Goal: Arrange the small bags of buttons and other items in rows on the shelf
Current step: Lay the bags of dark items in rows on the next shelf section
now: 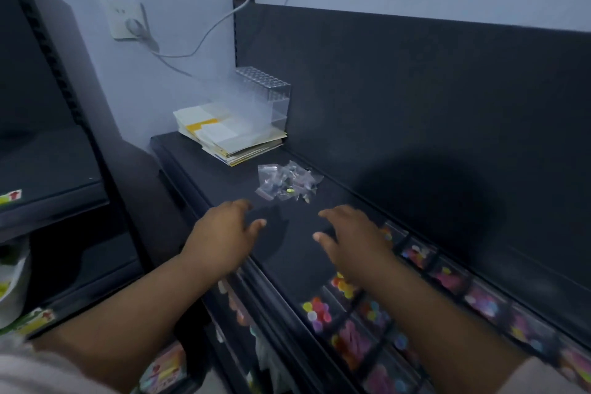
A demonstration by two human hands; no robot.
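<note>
While hands (224, 233) (355, 237) hover, bags (287, 184) just beyond

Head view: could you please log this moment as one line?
left hand open, empty | right hand open, empty | bags heaped on shelf

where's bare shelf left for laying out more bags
Bare black shelf top lies between the left hand and right hand, and beside the heap of small clear bags toward the black back panel. Crowded: rows of coloured button bags, yellow-white paper stack.
</note>
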